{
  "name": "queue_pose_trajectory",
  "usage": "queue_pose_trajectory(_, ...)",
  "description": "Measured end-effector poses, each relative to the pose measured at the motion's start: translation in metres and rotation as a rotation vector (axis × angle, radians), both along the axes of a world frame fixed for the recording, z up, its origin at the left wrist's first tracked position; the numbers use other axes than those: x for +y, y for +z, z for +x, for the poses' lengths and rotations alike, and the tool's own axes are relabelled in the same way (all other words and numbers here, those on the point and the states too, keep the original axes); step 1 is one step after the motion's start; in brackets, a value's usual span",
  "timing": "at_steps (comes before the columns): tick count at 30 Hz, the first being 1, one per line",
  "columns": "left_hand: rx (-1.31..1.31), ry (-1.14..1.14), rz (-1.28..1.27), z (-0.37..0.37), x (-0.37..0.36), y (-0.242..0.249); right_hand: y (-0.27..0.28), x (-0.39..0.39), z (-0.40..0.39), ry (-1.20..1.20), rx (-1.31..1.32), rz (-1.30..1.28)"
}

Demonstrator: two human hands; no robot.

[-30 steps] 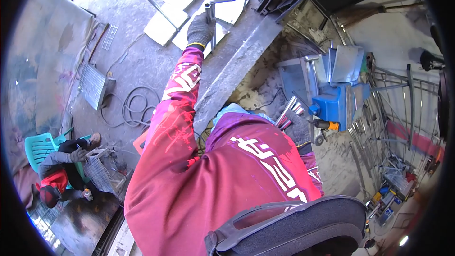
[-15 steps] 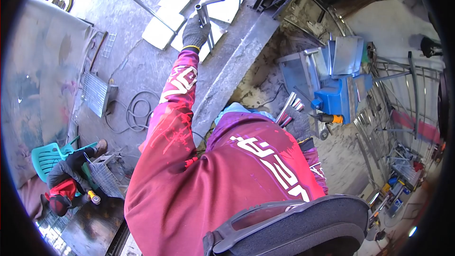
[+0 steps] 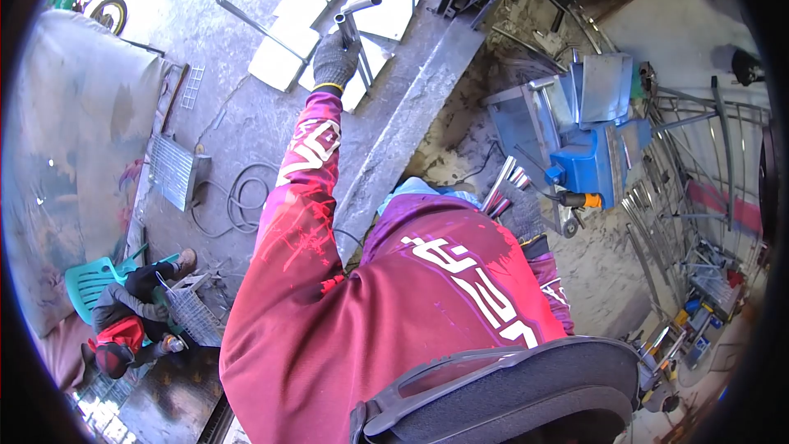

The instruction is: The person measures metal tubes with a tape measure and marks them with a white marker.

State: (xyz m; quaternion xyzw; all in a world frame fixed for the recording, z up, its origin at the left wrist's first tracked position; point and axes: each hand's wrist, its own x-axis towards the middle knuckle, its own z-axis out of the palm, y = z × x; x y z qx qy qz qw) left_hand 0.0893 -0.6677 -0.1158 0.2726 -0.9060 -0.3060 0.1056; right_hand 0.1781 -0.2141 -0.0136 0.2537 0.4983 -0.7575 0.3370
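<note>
Nearest me, my right hand's (image 3: 520, 214) fingers close round short tubes (image 3: 503, 184); stiff, probably slippery metal, best gripped mid-bundle. Farther out, my left hand's (image 3: 335, 62) fingers wrap the pipe (image 3: 347, 30) near its top, likely rigid and light, over white panels (image 3: 282, 59).

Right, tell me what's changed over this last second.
The view has shifted slightly. One gloved hand of the seated co-worker has drawn back, down the picture, toward the hand-held tool. Nothing was let go: the wearer's left hand stays closed on the bent metal tube, the right hand on the tube bundle.
</note>
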Motion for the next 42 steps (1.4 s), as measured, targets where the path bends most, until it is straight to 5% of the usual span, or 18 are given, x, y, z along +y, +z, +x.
queue_pose_trajectory(8,-0.090,0.143,0.094,0.010,-0.016,-0.011,-0.001,0.000,0.001,-0.016,0.047,0.001)
queue_pose_trajectory(10,-0.171,0.165,0.259,0.022,-0.047,-0.047,-0.002,0.001,0.002,-0.034,0.053,-0.005)
queue_pose_trajectory(11,-0.032,0.192,0.552,0.034,-0.062,-0.082,-0.004,0.002,0.002,-0.028,0.045,-0.012)
queue_pose_trajectory(12,-0.090,0.174,0.553,0.049,-0.059,-0.068,-0.004,0.003,0.004,-0.022,0.042,-0.021)
queue_pose_trajectory(13,-0.034,0.154,0.553,0.061,-0.084,-0.110,-0.001,0.002,0.004,-0.031,0.043,0.005)
queue_pose_trajectory(14,0.199,0.276,1.191,0.083,-0.097,-0.108,-0.003,0.003,0.003,-0.049,0.049,0.000)
queue_pose_trajectory(15,0.211,0.515,1.061,0.091,-0.060,-0.035,-0.005,0.004,0.004,-0.083,0.022,-0.030)
queue_pose_trajectory(17,0.316,0.516,1.036,0.126,-0.063,0.015,-0.012,0.012,0.009,-0.134,-0.013,-0.058)
queue_pose_trajectory(19,0.318,0.497,1.127,0.174,-0.093,0.020,-0.021,0.032,0.008,0.519,0.747,0.528)
queue_pose_trajectory(20,0.336,0.480,1.200,0.195,-0.098,0.036,-0.028,0.038,0.005,0.682,0.895,0.641)
queue_pose_trajectory(22,0.461,0.501,1.152,0.225,-0.089,0.070,-0.045,0.029,0.003,-0.069,-0.002,-0.294)
queue_pose_trajectory(26,0.811,0.625,1.417,0.271,-0.087,0.075,-0.051,0.028,-0.025,-0.207,0.014,-0.448)
queue_pose_trajectory(30,0.958,0.457,1.756,0.273,-0.034,0.070,-0.040,0.036,-0.062,-0.238,0.172,-0.591)
queue_pose_trajectory(32,0.791,0.258,1.657,0.263,0.006,0.062,-0.014,0.040,-0.071,-0.303,0.218,-0.626)
queue_pose_trajectory(35,0.798,0.652,1.662,0.227,0.074,0.071,0.009,0.057,-0.076,-0.283,0.380,-0.672)
queue_pose_trajectory(36,0.741,0.436,1.728,0.229,0.087,0.065,0.026,0.065,-0.075,-0.279,0.437,-0.683)
queue_pose_trajectory(42,0.602,0.675,1.785,0.204,0.133,0.037,0.072,0.117,-0.040,-0.259,0.578,-0.837)
